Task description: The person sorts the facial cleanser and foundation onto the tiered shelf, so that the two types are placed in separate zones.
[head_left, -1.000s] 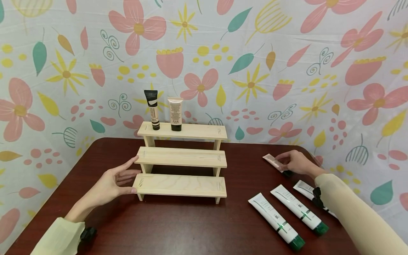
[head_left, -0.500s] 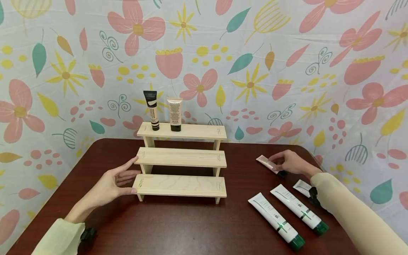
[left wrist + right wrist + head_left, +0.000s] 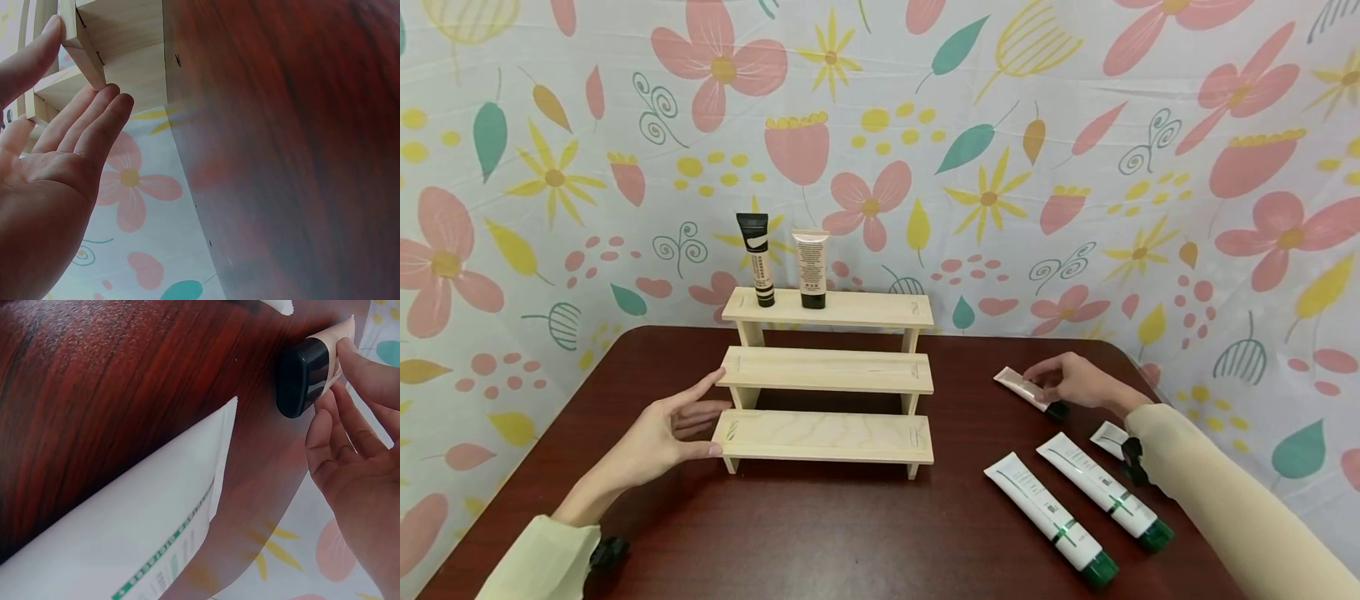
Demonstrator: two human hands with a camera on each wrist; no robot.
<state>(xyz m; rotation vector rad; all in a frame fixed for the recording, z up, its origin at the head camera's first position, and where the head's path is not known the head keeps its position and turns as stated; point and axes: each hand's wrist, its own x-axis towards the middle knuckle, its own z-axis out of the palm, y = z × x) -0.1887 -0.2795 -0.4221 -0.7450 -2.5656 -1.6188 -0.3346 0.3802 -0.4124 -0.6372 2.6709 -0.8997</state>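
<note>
My right hand (image 3: 1082,385) pinches a small pale pink cosmetic tube (image 3: 1017,384) between thumb and fingers, at the right of the table. In the right wrist view its black cap (image 3: 299,378) points away from the fingers, low over the tabletop. My left hand (image 3: 651,433) touches the left side of a three-step wooden display rack (image 3: 831,435), thumb at the lowest step and index fingertip at the middle one. Its fingers (image 3: 94,134) look mostly straight in the left wrist view. On the top step stand a black-and-beige tube (image 3: 761,265) and a beige tube with a black cap (image 3: 811,265), both cap down.
Two white tubes with green caps, a nearer one (image 3: 1037,508) and a farther one (image 3: 1097,483), lie on the dark red-brown table (image 3: 820,542). Another white tube (image 3: 1108,437) is partly hidden under the right sleeve. A flower-printed cloth (image 3: 880,125) hangs behind the table.
My right hand has carried the small pink tube a short way left over the table. The left hand stays at the rack, which has not moved.
</note>
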